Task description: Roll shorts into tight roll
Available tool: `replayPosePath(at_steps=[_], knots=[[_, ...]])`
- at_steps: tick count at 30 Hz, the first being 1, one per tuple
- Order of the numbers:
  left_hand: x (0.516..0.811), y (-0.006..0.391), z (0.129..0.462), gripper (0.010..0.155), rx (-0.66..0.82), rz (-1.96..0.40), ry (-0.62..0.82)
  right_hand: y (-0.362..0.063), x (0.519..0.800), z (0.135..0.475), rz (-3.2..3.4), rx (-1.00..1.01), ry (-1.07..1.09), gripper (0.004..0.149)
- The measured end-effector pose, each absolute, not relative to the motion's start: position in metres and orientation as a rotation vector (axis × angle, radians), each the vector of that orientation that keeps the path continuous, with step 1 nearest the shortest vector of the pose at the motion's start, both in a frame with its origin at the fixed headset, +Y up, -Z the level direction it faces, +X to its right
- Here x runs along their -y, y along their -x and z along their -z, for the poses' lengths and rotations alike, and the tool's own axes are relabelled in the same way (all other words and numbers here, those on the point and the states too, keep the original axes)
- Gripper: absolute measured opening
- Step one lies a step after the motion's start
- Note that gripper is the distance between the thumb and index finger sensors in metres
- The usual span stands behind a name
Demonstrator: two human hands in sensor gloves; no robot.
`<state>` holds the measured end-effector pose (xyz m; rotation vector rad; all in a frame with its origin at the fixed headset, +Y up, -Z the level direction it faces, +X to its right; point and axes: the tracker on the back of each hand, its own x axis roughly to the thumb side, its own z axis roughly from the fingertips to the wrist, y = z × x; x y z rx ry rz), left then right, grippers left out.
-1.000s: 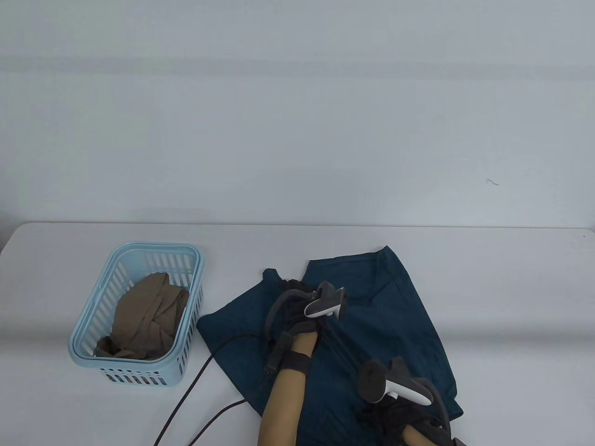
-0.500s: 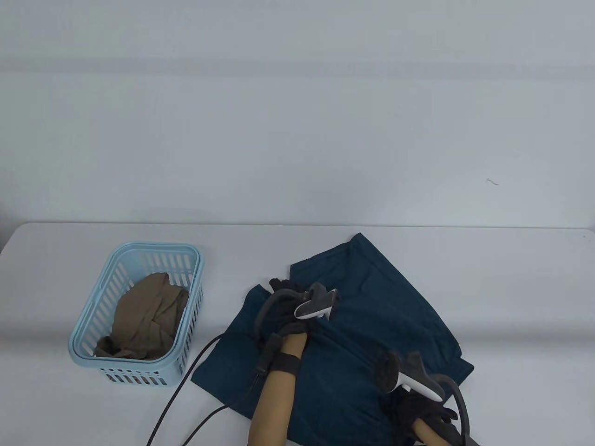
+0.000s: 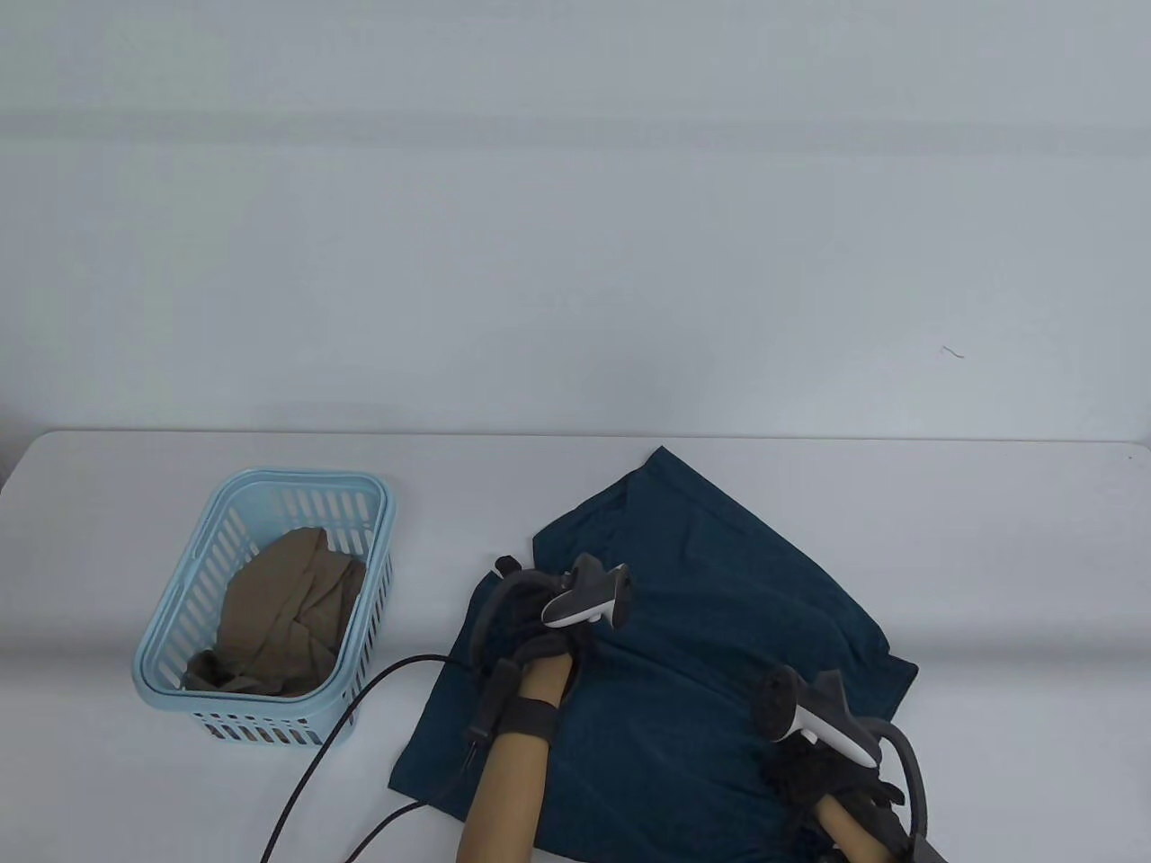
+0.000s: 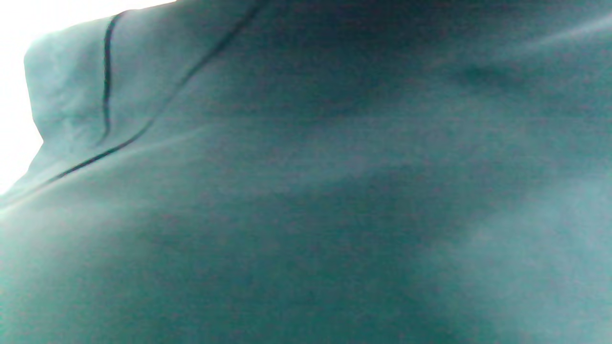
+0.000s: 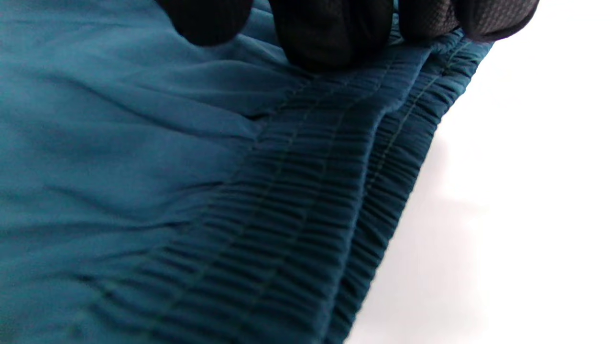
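Teal shorts (image 3: 719,620) are lying spread and unrolled on the white table (image 3: 989,539), to the right of the light-blue basket (image 3: 171,670), which is holding a crumpled tan garment (image 3: 288,611). The left hand (image 3: 539,629) is resting on the shorts' basket-side portion; its finger pose cannot be made out. The right hand (image 3: 823,778) is sitting at the shorts' side away from the basket, its gloved fingertips (image 5: 334,33) pressing down at the elastic waistband (image 5: 311,200), whether pinching it is unclear.

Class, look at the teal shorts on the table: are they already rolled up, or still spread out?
Still spread out. The shorts lie flat across the table with no roll visible.
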<state>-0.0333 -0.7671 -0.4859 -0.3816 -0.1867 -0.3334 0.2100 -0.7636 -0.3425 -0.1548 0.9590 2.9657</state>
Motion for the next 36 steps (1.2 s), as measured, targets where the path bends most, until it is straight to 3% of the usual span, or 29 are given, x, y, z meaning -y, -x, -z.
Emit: replayPosePath(at_steps=[13, 36], knots=[[0.770, 0.039, 0.475, 0.060, 0.147, 0.322, 0.388, -0.220, 0.771, 0.357, -3.009, -0.931, 0.227, 0.059], [0.771, 0.036, 0.469, 0.061, 0.030, 0.352, 0.388, -0.246, 0.776, 0.429, -2.872, -0.904, 0.423, 0.059]])
